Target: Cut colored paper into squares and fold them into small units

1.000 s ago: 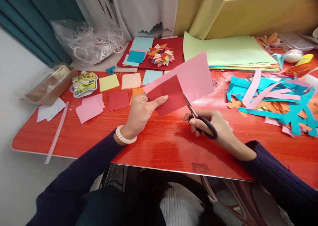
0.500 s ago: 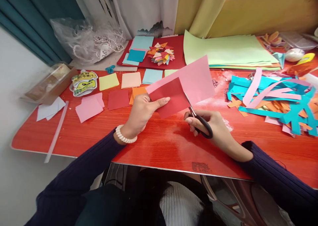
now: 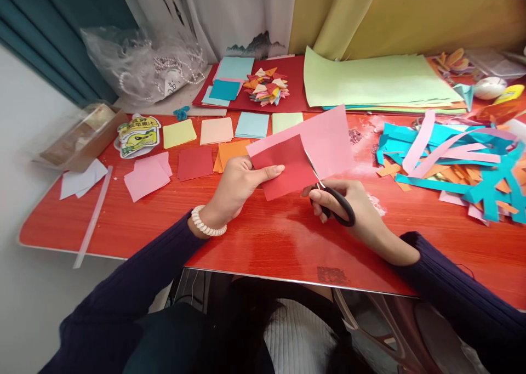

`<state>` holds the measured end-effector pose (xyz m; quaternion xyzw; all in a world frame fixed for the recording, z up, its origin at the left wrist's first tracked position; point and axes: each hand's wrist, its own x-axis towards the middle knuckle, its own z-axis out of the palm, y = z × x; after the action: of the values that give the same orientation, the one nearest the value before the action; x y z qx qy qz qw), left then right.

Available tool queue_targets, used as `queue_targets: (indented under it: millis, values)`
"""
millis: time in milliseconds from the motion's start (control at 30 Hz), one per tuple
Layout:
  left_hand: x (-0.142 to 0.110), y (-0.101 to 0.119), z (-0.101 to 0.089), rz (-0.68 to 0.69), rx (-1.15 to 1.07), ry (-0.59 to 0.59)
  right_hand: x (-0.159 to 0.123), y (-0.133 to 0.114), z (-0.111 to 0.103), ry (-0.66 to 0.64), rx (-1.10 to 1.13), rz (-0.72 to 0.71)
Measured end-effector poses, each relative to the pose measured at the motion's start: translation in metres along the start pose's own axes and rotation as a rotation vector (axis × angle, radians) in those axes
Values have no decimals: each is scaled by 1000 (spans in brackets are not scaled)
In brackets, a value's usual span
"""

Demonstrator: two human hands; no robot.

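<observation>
My left hand pinches a red paper square laid over a larger sheet of pink paper, thumb on top. My right hand has its fingers in the handles of black-handled scissors. The blades lie along the red square's right edge, against the pink paper. Both sheets are held up above the red table. Left of my left hand lie a red square, orange paper and pink squares.
Coloured paper strips heap at the right. Behind stand a ring of folded paper and a stack of green sheets. A juice pouch, an open box and a bag of beads are at the left.
The red and pink papers have dropped slightly and tilted a little. The scissors have shifted slightly right and down, still at the red square's edge.
</observation>
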<state>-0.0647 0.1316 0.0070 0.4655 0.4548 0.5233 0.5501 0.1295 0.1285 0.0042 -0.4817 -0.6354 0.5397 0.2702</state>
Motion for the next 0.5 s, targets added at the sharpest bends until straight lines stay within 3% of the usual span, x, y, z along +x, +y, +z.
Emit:
queue_targets:
  millis: [500]
  values:
    - [-4, -2, 4, -76, -54, -67, -4, -7, 2, 53, 1, 67]
